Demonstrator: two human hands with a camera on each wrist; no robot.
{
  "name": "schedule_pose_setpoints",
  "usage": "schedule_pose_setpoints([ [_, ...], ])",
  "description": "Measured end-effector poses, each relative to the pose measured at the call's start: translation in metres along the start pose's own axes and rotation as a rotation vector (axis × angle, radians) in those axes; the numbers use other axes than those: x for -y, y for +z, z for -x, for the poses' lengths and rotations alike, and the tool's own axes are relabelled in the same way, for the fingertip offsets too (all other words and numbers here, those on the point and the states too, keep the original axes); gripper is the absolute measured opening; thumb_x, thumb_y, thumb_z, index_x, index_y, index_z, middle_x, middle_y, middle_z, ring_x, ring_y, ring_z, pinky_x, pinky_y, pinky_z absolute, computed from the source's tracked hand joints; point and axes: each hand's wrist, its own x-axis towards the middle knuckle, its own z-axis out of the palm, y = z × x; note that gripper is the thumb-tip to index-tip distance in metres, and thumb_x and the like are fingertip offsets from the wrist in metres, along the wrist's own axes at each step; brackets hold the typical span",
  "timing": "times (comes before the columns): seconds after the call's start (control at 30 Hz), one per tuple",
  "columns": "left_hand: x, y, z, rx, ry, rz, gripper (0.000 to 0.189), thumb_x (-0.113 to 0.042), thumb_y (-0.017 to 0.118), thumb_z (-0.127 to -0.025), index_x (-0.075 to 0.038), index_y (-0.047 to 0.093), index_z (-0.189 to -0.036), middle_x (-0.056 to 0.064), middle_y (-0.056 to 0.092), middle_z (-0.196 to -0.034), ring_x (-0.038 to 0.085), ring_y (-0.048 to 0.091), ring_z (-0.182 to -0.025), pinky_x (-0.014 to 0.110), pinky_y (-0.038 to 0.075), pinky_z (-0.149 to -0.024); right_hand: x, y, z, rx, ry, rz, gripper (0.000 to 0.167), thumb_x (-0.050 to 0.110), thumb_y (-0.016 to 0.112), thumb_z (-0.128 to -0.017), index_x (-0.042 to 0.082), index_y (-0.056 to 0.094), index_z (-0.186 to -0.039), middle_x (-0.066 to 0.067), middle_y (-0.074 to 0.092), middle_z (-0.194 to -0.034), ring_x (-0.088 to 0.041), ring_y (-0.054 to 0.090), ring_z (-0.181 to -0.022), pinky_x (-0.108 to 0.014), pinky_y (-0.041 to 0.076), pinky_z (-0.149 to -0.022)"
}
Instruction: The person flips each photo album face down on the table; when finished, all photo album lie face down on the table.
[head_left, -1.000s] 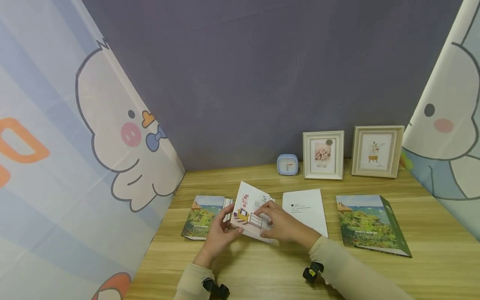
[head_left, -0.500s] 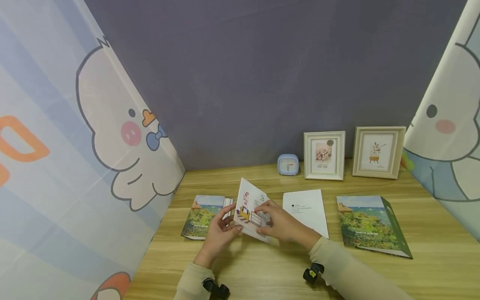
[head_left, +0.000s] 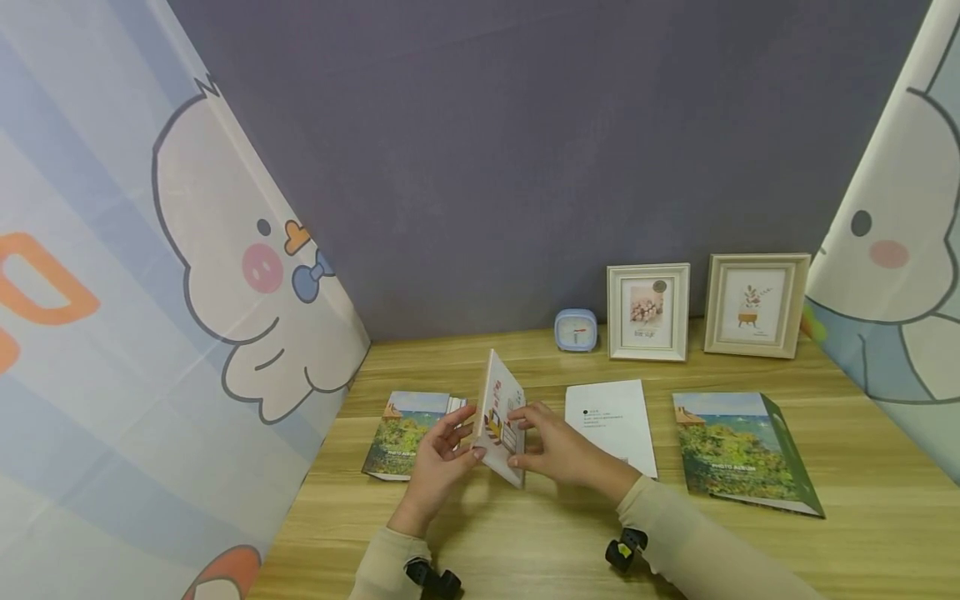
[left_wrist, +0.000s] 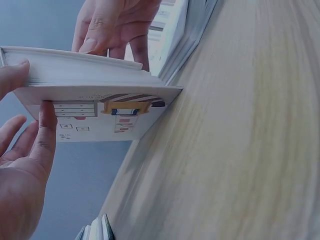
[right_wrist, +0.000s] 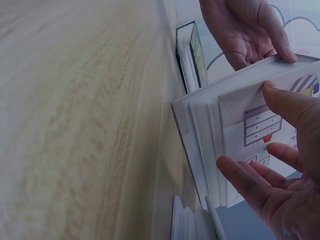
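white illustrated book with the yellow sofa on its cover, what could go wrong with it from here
The white illustrated book stands nearly upright between the left grip and the right grip, so it may tip if the left lets go.
In the right wrist view its inner leaves stand slightly apart from the covers, so they might fan out or bend.
The landscape-cover photo album lies close to the left grip, which could nudge it.

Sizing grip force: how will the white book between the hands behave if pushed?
The white book likely feels stiff: its covers look flat. Pages may fan, as gaps show between them. Held nearly upright, narrow edge down, it would probably tip.
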Motion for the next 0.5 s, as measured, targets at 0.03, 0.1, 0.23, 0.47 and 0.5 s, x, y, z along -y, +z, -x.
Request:
schedule_pose_setpoints([
  [0.03, 0.0003, -0.0001, -0.0002, 0.003, 0.003, 0.001, 0.069, 0.004, 0.074, -0.095, 0.007, 0.04, -0.156, 0.022, 0.046, -0.157, 0.044, 0.051, -0.135, 0.038, 0.056, -0.101, -0.0001, 0.0001, -0.0002, 0.003, 0.003, -0.004, 0.064, 0.021, 0.086, -0.091, 0.011, 0.054, -0.145, -0.014, 0.053, -0.138, -0.038, 0.058, -0.129, -0.037, 0.062, -0.089],
  [0.1, 0.001, -0.0005, -0.0005, 0.012, 0.012, 0.002, 0.07, 0.004, 0.074, -0.095, 0.007, 0.039, -0.156, 0.023, 0.044, -0.158, 0.042, 0.052, -0.136, 0.038, 0.056, -0.101, 0.0001, 0.0, -0.0006, 0.009, 0.01, -0.012, 0.064, 0.022, 0.085, -0.091, 0.011, 0.053, -0.146, -0.016, 0.053, -0.138, -0.039, 0.059, -0.127, -0.032, 0.062, -0.086],
  [0.23, 0.0019, -0.0002, -0.0007, 0.023, 0.015, 0.019, 0.07, 0.002, 0.074, -0.096, 0.008, 0.039, -0.156, 0.022, 0.043, -0.159, 0.04, 0.052, -0.136, 0.039, 0.056, -0.102, 0.0011, -0.0006, -0.001, 0.02, 0.025, -0.013, 0.068, 0.023, 0.085, -0.091, 0.011, 0.051, -0.149, -0.017, 0.053, -0.138, -0.039, 0.061, -0.125, -0.025, 0.061, -0.081],
  [0.47, 0.0047, 0.002, -0.0014, 0.052, 0.014, 0.082, 0.063, 0.003, 0.073, -0.096, 0.005, 0.046, -0.153, 0.021, 0.046, -0.157, 0.036, 0.056, -0.134, 0.041, 0.056, -0.101, 0.0053, -0.0043, 0.0007, -0.005, 0.048, 0.006, 0.066, 0.039, 0.077, -0.097, 0.011, 0.052, -0.151, -0.01, 0.057, -0.141, -0.034, 0.06, -0.127, -0.043, 0.059, -0.093],
  [0.5, 0.0051, 0.0025, -0.0014, 0.06, 0.013, 0.089, 0.063, 0.004, 0.072, -0.096, 0.005, 0.046, -0.153, 0.021, 0.045, -0.158, 0.036, 0.056, -0.134, 0.042, 0.056, -0.102, 0.0059, -0.0051, 0.0011, -0.01, 0.051, 0.007, 0.065, 0.041, 0.075, -0.098, 0.012, 0.052, -0.151, -0.009, 0.057, -0.141, -0.033, 0.061, -0.127, -0.044, 0.059, -0.093],
])
